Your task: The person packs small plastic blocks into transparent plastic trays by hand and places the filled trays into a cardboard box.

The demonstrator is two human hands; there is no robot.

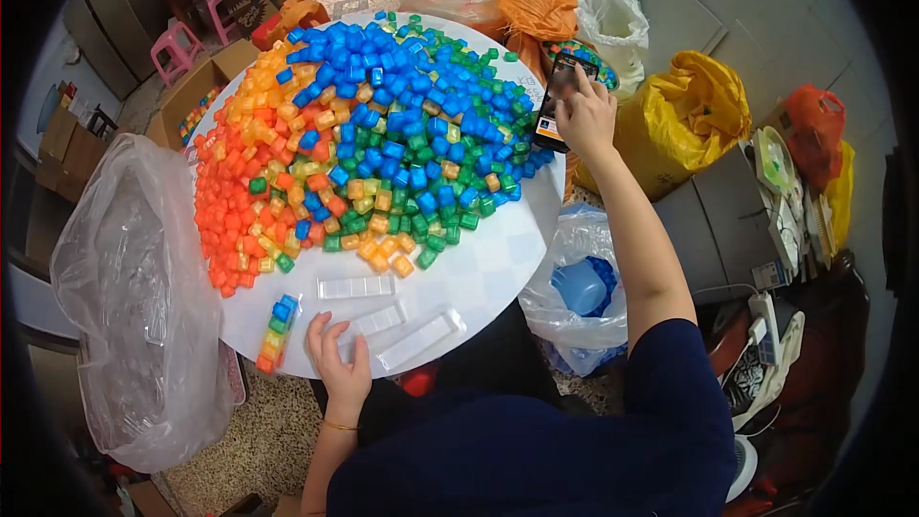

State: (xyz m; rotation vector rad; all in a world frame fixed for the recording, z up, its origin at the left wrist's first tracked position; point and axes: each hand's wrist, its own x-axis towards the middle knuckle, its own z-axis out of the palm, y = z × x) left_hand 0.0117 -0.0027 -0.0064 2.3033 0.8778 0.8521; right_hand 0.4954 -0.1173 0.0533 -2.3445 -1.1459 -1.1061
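Observation:
My left hand [343,366] rests at the near edge of the round white table [498,258], its fingers apart, beside a clear plastic tray [376,319]. Two more clear trays lie close by, one behind and a longer one [421,340] to the right. Left of that hand is a row of colored plastic cubes [277,333], running from blue through green and yellow to orange. My right hand [589,115] reaches to the table's far right, fingertips on the screen of a phone [565,101]. Its fingers are partly extended and not wrapped around the phone.
A large heap of blue, green, orange and red cubes [383,134] covers much of the table. A clear plastic bag [144,306] stands on the left. To the right are a yellow bag [684,120] and a bag with a blue container [579,287].

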